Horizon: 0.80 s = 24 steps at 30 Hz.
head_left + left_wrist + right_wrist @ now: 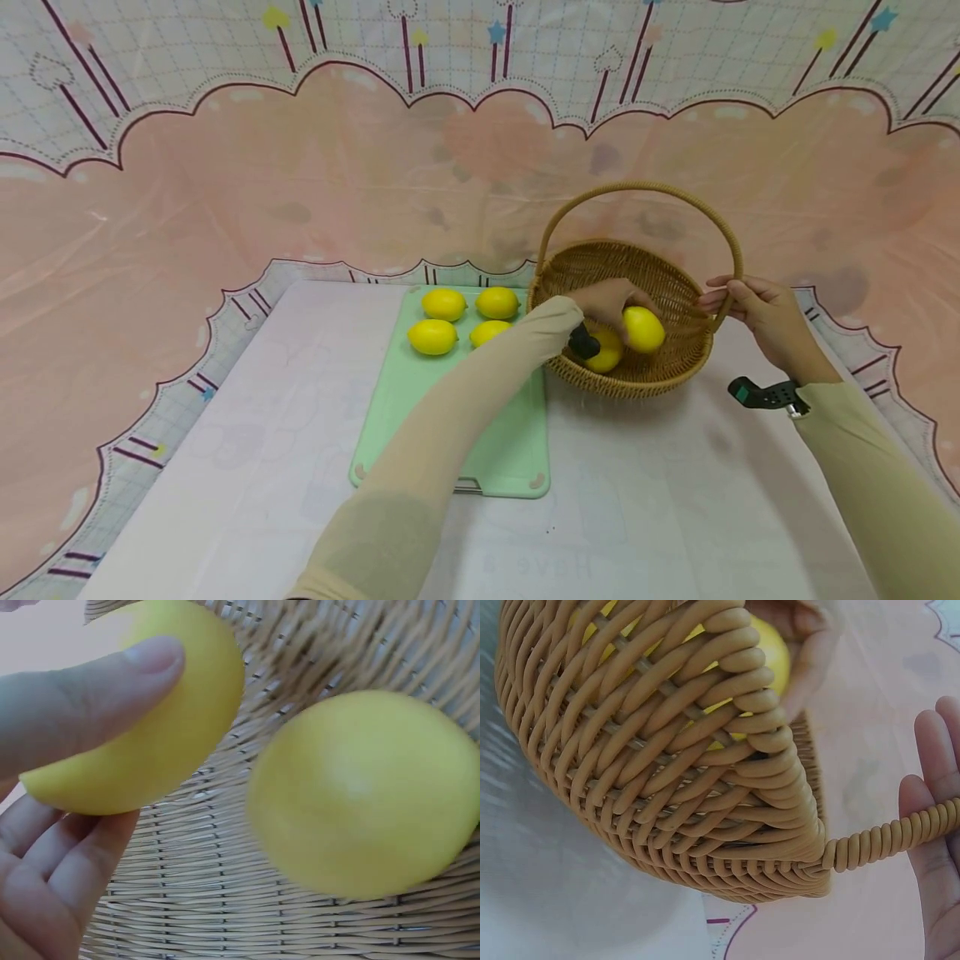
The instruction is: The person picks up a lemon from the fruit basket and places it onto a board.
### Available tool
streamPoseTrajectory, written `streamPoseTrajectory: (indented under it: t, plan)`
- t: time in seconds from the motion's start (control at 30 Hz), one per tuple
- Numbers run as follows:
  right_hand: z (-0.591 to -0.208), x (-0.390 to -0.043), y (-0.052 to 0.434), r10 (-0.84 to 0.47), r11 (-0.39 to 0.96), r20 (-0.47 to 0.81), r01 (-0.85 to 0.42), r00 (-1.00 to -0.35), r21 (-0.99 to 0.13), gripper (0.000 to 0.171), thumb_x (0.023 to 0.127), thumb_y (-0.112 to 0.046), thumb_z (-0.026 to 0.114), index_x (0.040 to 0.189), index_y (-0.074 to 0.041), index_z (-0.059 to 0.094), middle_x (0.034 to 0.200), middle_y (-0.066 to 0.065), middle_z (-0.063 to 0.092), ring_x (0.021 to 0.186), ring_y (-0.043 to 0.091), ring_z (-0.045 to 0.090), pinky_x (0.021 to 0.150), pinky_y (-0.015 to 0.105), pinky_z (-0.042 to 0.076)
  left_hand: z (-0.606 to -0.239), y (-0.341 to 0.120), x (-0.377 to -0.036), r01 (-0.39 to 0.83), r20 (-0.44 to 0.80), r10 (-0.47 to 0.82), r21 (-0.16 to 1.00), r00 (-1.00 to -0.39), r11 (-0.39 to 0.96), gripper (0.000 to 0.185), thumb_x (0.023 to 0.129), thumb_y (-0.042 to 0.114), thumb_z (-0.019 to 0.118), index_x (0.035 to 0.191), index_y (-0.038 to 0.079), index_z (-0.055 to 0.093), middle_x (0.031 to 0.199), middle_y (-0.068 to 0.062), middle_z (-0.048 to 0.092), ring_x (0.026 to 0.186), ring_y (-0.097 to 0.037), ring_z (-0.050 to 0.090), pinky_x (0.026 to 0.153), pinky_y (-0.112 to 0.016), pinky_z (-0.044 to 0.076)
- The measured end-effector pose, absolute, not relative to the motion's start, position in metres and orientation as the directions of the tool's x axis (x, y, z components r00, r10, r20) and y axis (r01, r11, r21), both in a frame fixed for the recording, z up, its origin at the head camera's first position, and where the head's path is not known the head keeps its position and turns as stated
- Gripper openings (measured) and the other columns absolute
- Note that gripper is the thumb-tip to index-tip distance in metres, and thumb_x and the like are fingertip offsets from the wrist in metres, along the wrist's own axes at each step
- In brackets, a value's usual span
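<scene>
Two lemons are in the wicker basket [678, 292], which stands on the surface [645, 492] to the right of a green board [502, 433]. The left hand [611, 302] reaches over the near rim and holds one lemon [643, 329] inside the basket; in the left wrist view its thumb lies across the top of the fruit and the fingers [52, 877] curl under it, so the hand grips it. The other lemon [604, 353] lies on the woven bottom just beside the held one, slightly lower in the head view and partly behind the wrist camera.

The right hand [761, 312] is at the right end of the arched handle [645, 190], where it meets the rim. Its fingers wrap around the handle there, as the head view shows; the right wrist view shows the coiled cane running across them.

Four more lemons [443, 304] lie in two rows at the far end of the board, left of the basket and apart from both hands.
</scene>
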State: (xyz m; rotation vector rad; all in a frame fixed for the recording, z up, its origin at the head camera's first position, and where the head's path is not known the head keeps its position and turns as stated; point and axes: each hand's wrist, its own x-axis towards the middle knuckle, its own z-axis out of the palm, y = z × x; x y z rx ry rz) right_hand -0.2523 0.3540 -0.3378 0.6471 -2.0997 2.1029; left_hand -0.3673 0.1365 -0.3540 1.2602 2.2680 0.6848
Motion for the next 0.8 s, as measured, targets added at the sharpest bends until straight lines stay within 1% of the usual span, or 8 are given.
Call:
streamPoseTrajectory:
  t: [0.17, 0.33, 0.5, 0.8]
  plan:
    - [-0.338, -0.252, 0.354, -0.221, -0.048, 0.355, -0.354, -0.908, -0.934, 0.028, 0.099, -0.009, 0.04, 0.107, -0.004, 0.067, 0.089, 0.002, 0.073, 0.086, 0.009, 0.069, 0.081, 0.015, 0.052, -0.343, 0.132, -0.366, 0.668, -0.065, 0.874, 0.618, -0.482, 0.414, 0.059, 0.075, 0.009, 0.079, 0.13, 0.015, 0.058, 0.132, -0.001, 0.058, 0.114, -0.014, 0.055, 0.091, -0.019, 0.046]
    - [-0.338, -0.251, 0.355, -0.229, -0.045, 0.352, -0.351, -0.908, -0.935, 0.028, 0.1, -0.009, 0.04, 0.108, -0.004, 0.066, 0.09, 0.002, 0.073, 0.086, 0.009, 0.069, 0.081, 0.015, 0.052, -0.334, 0.127, -0.365, 0.681, -0.032, 0.873, 0.611, -0.488, 0.403, 0.062, 0.076, 0.012, 0.078, 0.133, 0.015, 0.054, 0.135, -0.002, 0.056, 0.117, -0.014, 0.054, 0.094, -0.018, 0.044]
    - [-0.338, -0.252, 0.356, -0.235, -0.053, 0.355, -0.352, -0.905, -0.934, 0.028, 0.1, -0.008, 0.04, 0.108, -0.003, 0.066, 0.09, 0.002, 0.073, 0.087, 0.01, 0.069, 0.081, 0.015, 0.052, -0.324, 0.116, -0.36, 0.67, -0.005, 0.865, 0.629, -0.502, 0.393, 0.064, 0.076, 0.014, 0.079, 0.135, 0.015, 0.053, 0.136, -0.003, 0.055, 0.117, -0.014, 0.054, 0.095, -0.017, 0.043]
    - [-0.339, -0.253, 0.356, -0.246, -0.079, 0.373, -0.365, -0.895, -0.928, 0.029, 0.1, -0.006, 0.038, 0.109, -0.002, 0.065, 0.091, 0.003, 0.073, 0.087, 0.01, 0.069, 0.082, 0.016, 0.052, -0.313, 0.089, -0.348, 0.643, 0.061, 0.847, 0.68, -0.528, 0.352, 0.066, 0.072, 0.015, 0.082, 0.132, 0.014, 0.055, 0.134, -0.002, 0.056, 0.119, -0.013, 0.054, 0.096, -0.018, 0.042]
